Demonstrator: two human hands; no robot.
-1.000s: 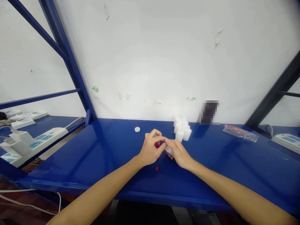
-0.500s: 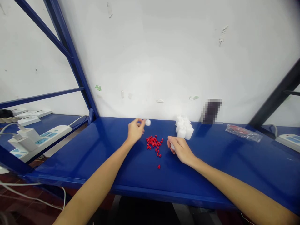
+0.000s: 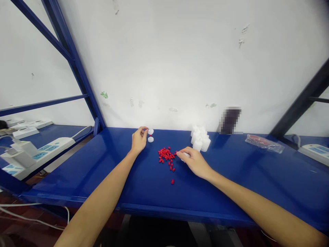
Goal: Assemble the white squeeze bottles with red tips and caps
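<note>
At the back of the blue table, my left hand (image 3: pixel 139 140) has its thumb and fingertips closed at the edge of a small white piece with a red middle (image 3: pixel 150 139). This piece shows two rounded white ends, one above the other, with a bit of red between them. Over the table's middle, my right hand (image 3: pixel 196 161) is curled around a small white piece (image 3: pixel 186 155), largely hidden by the fingers. Its fingertips are at the right edge of a loose pile of small red caps (image 3: pixel 166 155); whether they grip one I cannot tell.
Behind my right hand stands a cluster of white plastic pieces (image 3: pixel 200 139). One stray red cap (image 3: pixel 172 182) lies nearer the front edge. A clear plastic bag (image 3: pixel 264 142) with something red lies at the right. A white power strip (image 3: pixel 48 151) and blue rack post (image 3: pixel 77 68) are left.
My left hand has moved left with the white piece, whose two ends and red middle now show. My right hand has shifted slightly left, its fingertips now by the red caps.
</note>
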